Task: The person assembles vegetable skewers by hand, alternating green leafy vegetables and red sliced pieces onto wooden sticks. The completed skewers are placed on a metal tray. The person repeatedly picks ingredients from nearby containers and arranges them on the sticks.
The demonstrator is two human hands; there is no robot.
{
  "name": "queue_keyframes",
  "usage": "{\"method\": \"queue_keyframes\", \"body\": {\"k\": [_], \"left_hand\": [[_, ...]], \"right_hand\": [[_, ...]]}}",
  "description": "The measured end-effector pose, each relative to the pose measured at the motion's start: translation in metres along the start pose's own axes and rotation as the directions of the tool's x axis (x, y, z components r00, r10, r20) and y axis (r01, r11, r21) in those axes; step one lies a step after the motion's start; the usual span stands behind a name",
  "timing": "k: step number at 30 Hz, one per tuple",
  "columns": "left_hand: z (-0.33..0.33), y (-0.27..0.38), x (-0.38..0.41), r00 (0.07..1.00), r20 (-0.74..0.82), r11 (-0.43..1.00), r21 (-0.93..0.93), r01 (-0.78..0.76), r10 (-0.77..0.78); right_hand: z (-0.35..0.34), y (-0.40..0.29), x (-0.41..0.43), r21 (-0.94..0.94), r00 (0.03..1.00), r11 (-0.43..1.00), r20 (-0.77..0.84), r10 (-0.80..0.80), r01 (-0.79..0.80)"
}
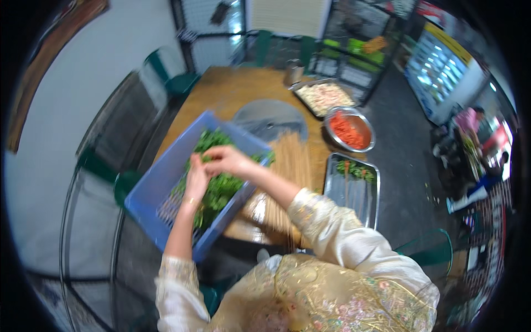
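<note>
Both of my hands meet above a blue plastic crate point(157, 182) of leafy green herbs point(222, 189). My left hand point(198, 176) and my right hand point(224, 159) touch at the fingertips; blur hides whether a sprig is between them. Right of the crate lies a large pile of thin wooden skewers point(292, 162), partly under my right forearm. A metal tray point(376, 195) farther right holds a few skewers with greens point(357, 171) and orange-red pieces at their tips. Behind it stands a steel bowl point(367, 135) of shredded orange-red food point(346, 130).
A tray of pale chopped food point(325, 97) and a metal canister point(294, 72) stand at the far side of the wooden table point(220, 87), near a round glass turntable point(269, 116). Green metal chairs point(180, 83) surround it. People point(471, 122) are at the far right, near a display fridge point(439, 70).
</note>
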State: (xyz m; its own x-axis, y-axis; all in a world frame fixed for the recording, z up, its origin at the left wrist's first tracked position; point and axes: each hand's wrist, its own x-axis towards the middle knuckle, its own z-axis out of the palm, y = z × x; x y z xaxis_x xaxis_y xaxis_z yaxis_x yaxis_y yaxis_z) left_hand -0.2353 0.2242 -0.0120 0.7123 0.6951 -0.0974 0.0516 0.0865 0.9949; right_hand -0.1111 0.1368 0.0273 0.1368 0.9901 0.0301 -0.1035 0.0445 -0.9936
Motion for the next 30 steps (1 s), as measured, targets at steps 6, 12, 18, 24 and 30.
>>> {"method": "queue_keyframes", "body": {"k": [6, 12, 18, 24, 30], "left_hand": [[0.004, 0.011, -0.001, 0.988, 0.001, 0.93, 0.337, -0.146, 0.155], [0.011, 0.028, -0.003, 0.981, 0.146, 0.984, 0.1, -0.145, 0.13], [0.002, 0.04, -0.001, 0.921, 0.386, 0.947, 0.275, -0.168, 0.052], [0.014, 0.046, 0.02, 0.926, 0.34, 0.755, 0.561, -0.339, 0.163], [0.057, 0.065, 0.03, 0.85, 0.437, 0.499, 0.689, -0.526, 0.294]], "right_hand": [[-0.001, 0.004, 0.006, -0.037, 0.999, 0.999, -0.039, -0.019, 0.017], [-0.017, 0.001, -0.007, 0.045, 0.985, 0.997, -0.164, -0.055, 0.063], [-0.029, 0.003, -0.01, 0.085, 0.963, 0.978, -0.207, -0.172, 0.193], [-0.057, -0.014, -0.033, -0.417, 0.931, 0.895, -0.242, -0.274, 0.155], [-0.068, -0.06, -0.073, -0.915, 0.74, 0.332, -0.057, -0.67, 0.23]]}}
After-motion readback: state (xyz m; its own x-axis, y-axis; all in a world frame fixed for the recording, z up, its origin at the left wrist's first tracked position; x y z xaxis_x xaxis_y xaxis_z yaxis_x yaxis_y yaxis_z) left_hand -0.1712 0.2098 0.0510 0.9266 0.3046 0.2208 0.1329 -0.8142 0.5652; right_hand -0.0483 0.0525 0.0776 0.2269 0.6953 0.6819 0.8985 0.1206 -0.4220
